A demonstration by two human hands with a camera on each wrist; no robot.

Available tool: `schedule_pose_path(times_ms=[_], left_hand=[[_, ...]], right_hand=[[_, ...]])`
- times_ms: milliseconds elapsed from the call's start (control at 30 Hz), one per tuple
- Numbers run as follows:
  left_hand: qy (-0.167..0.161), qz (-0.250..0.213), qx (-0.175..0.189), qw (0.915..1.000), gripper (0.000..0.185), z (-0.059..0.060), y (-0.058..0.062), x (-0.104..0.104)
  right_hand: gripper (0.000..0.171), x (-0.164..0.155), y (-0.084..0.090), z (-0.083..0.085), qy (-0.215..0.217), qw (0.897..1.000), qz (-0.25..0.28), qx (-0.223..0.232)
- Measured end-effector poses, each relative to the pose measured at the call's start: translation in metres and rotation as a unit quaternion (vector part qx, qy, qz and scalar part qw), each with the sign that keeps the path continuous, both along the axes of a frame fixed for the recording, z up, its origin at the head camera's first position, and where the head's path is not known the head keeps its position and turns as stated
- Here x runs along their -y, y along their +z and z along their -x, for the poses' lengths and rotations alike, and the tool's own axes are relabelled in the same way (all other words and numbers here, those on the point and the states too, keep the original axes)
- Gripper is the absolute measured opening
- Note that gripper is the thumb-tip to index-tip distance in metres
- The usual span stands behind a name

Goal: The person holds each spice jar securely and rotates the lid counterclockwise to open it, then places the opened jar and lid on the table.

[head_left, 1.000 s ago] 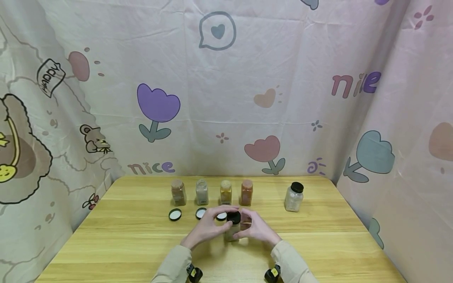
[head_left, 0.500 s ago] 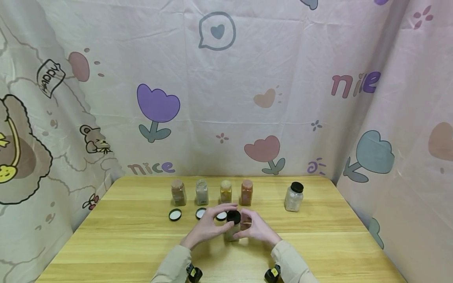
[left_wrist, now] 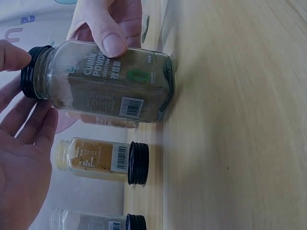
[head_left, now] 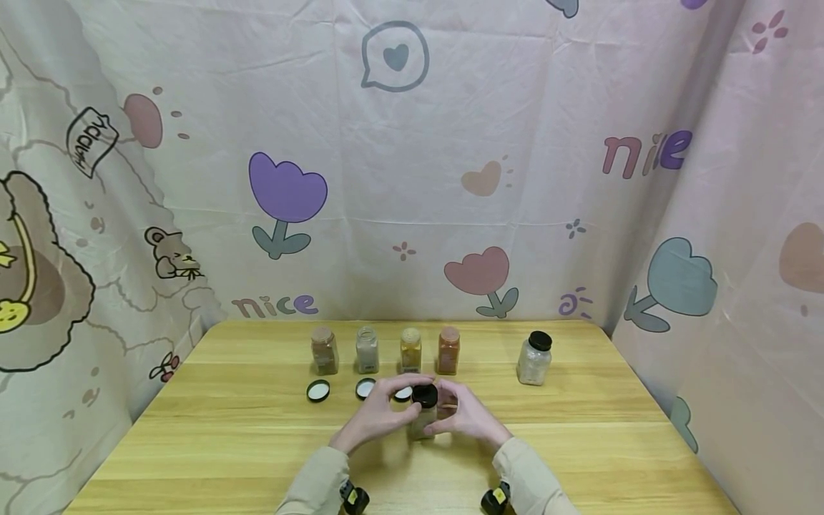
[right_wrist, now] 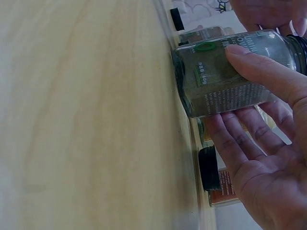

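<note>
Cumin jar (head_left: 421,418) upright on table (head_left: 225,443). Right hand (head_left: 466,418) grips glass body at 3 o'clock; left hand (head_left: 376,415) fingertips pinch black cap (head_left: 425,395).

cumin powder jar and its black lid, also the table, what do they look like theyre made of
Cumin powder jar: clear and glossy, probably glass, perhaps hard plastic; the brown powder shows through and the thick base catches light.
Black lid: dark, ribbed round the edge; plastic or coated metal, cannot tell which.
Table: pale wood or wood-look laminate with a smooth finish and visible grain lines.
</note>
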State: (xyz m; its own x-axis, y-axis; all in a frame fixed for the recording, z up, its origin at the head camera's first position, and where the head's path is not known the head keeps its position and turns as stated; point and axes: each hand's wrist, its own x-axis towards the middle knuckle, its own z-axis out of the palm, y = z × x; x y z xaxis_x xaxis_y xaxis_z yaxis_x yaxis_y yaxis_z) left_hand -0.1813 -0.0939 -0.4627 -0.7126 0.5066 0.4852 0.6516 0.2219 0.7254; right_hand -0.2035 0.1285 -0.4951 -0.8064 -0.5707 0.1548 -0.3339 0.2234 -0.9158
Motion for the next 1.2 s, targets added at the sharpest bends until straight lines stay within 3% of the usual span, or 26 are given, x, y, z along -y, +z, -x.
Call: schedule_pose_path(times_ms=[300, 567, 867, 1200], left_hand=[[0.014, 0.006, -0.009, 0.9998, 0.043, 0.0010, -0.0026, 0.0001], [-0.009, 0.013, 0.009, 0.9998, 0.055, -0.0017, 0.0028, 0.0004], [0.002, 0.011, -0.002, 0.9999, 0.047, -0.0015, 0.0015, -0.0006], [0.009, 0.009, -0.005, 0.9999, 0.044, -0.0004, -0.0001, -0.0002]], right_hand=[[0.046, 0.0004, 0.0006, -0.0007, -0.002, 1.000, -0.011, -0.008], [0.046, -0.0002, 0.0020, -0.0011, -0.004, 1.000, -0.013, -0.009], [0.052, -0.0001, 0.0012, -0.0009, 0.001, 1.000, -0.004, -0.007], [0.047, 0.0000, 0.0019, -0.0003, -0.003, 1.000, -0.013, -0.006]])
